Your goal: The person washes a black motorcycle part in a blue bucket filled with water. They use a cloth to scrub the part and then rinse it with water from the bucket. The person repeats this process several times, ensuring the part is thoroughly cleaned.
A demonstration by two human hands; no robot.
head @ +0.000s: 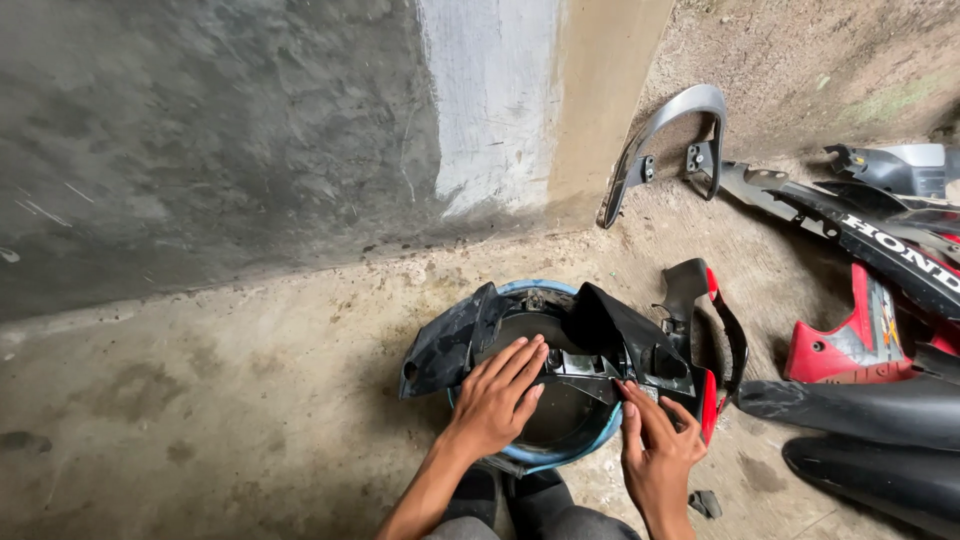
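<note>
Dusty black fairing panel (560, 345), red-edged

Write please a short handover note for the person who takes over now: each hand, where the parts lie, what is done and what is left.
Left hand: flat, open, on the black motorcycle panel.
Right hand: fingertips on the panel's right part, gripping nothing.
The panel lies across a blue basin on the concrete floor.
Done: several body parts are already off; the grey grab rail leans at the wall, red and black fairings lie right.
Left: cannot tell from this view.
</note>
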